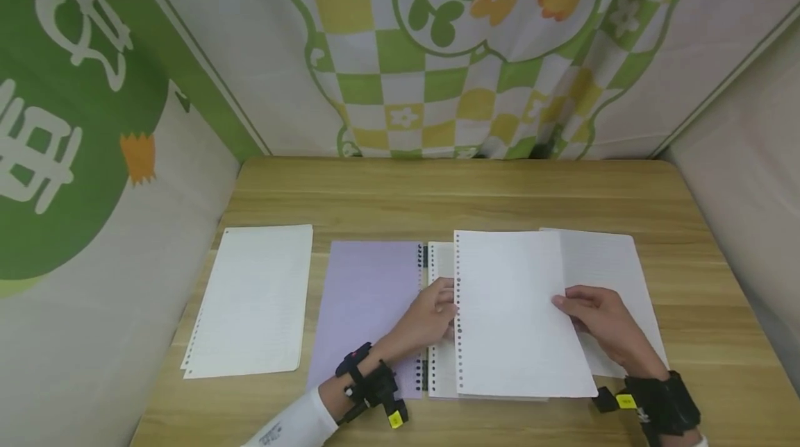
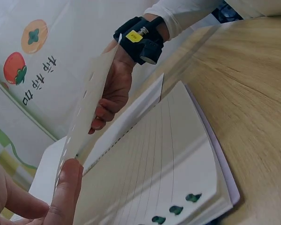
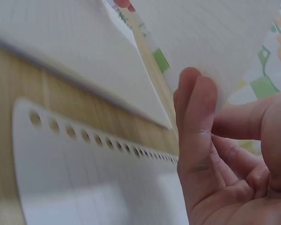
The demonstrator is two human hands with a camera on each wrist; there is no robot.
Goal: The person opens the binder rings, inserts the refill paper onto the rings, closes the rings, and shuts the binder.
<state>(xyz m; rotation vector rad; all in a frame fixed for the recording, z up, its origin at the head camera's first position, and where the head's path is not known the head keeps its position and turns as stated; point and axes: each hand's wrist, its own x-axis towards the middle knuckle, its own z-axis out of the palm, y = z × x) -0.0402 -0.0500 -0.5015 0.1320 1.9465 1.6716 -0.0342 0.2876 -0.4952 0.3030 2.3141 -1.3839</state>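
Note:
A white loose-leaf sheet, with punched holes down its left side, is held up above the right half of an open ring binder notebook. My right hand pinches its right edge between thumb and fingers, as the right wrist view shows close up. At the holed edge, my left hand grips the sheet with thumb and fingertips. Beneath lies the notebook's lined paper, partly hidden by the raised sheet. The purple cover lies flat to the left, under my left forearm.
More loose-leaf paper lies on the table right of the notebook, below my right hand. A small pile of holed sheets rests at the left. The wooden table meets a patterned curtain at the back.

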